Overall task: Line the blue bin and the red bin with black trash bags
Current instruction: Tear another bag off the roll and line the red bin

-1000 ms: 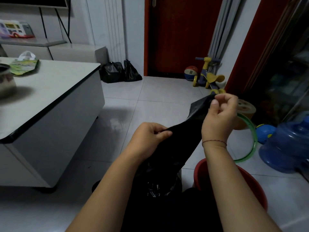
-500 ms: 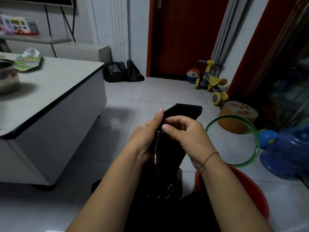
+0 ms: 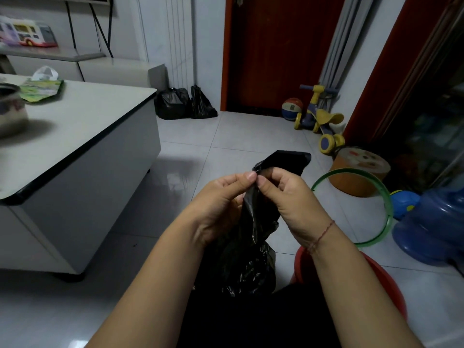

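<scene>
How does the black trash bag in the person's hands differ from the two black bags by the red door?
The thin black plastic trash bag is held up by the left hand and right hand, while the two black bags sit on the tiled floor. The held bag hangs flat and unopened; the floor bags look bulged, apparently filled. Both are glossy black plastic.

Dim indoor light, glare on the floor tiles (image 3: 175, 179), wide-angle bowing at edges, perhaps slight blur.
</scene>
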The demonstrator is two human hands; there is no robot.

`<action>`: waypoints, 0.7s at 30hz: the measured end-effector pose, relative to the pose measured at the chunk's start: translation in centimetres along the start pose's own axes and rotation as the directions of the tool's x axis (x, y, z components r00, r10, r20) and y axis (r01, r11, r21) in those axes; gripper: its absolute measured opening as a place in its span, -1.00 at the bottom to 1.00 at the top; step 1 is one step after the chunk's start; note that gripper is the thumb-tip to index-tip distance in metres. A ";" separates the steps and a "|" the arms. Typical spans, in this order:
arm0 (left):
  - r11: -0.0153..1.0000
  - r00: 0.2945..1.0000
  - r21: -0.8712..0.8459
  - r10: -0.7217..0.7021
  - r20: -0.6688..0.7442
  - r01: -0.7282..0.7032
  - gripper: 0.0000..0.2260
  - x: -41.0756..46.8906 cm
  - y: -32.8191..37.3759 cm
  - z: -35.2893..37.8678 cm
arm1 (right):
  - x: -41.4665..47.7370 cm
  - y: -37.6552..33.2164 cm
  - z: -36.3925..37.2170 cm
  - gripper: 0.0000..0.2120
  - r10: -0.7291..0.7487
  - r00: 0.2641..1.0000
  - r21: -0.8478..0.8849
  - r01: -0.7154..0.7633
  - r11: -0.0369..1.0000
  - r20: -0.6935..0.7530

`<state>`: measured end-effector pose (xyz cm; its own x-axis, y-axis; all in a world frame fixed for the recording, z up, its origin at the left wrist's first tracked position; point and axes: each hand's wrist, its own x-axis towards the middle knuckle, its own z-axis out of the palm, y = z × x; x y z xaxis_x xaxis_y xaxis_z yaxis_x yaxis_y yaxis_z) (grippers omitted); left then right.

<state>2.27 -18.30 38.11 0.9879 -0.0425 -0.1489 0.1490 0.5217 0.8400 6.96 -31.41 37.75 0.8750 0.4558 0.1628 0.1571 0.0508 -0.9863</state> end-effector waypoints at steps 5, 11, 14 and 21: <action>0.999 1.000 -0.040 0.013 0.019 -0.012 -0.54 0.2 -0.2 0.0 | 0.1 0.0 0.0 -0.84 0.001 0.997 0.244 -0.018 0.970 0.071; 0.995 1.000 -0.096 0.029 -0.007 -0.030 -0.77 0.6 -0.2 -0.2 | 0.1 -0.2 -0.2 -0.80 0.007 0.996 0.377 -0.040 0.925 0.088; 0.985 0.987 -0.156 0.054 -0.150 -0.077 -0.80 1.2 -0.1 -0.7 | 0.6 0.1 -1.1 -0.78 0.054 0.998 0.461 -0.052 0.886 0.010; 0.921 0.942 -0.356 0.033 -0.334 -0.158 -0.77 1.5 0.3 -1.7 | 1.5 1.0 -2.2 -0.75 0.190 0.972 0.659 -0.053 0.750 -0.139</action>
<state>3.77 -16.73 37.27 0.9214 0.2619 -0.2872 -0.0342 0.7906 0.6114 9.44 -32.59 37.10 0.9438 0.3296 -0.0254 -0.2301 0.5999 -0.7663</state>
